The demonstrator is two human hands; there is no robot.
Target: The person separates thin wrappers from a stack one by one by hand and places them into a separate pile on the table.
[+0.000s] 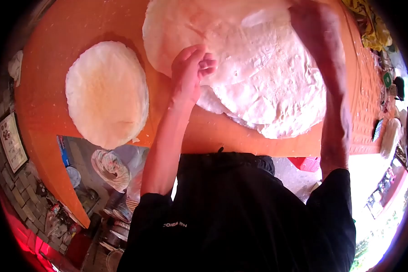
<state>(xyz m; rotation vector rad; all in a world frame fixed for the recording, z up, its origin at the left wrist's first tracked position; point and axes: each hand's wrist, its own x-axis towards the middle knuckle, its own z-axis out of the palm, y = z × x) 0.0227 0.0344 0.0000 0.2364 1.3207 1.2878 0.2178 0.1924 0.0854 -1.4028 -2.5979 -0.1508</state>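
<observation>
Large, thin, pale round flatbreads lie overlapped in a loose pile on the orange table, their surfaces wrinkled and their edges uneven. My left hand is over the left part of the pile, fingers curled in, with nothing visible in them. Whether it touches the bread I cannot tell. At the top edge of the view, my right hand reaches over the far side of the pile; it is blurred and partly cut off, so its fingers do not show clearly. A separate round flatbread lies flat to the left.
A framed sheet leans by the brick floor at the far left. Below the table's near edge are a bundled patterned cloth and a red crate. Yellow cloth and assorted items line the right side.
</observation>
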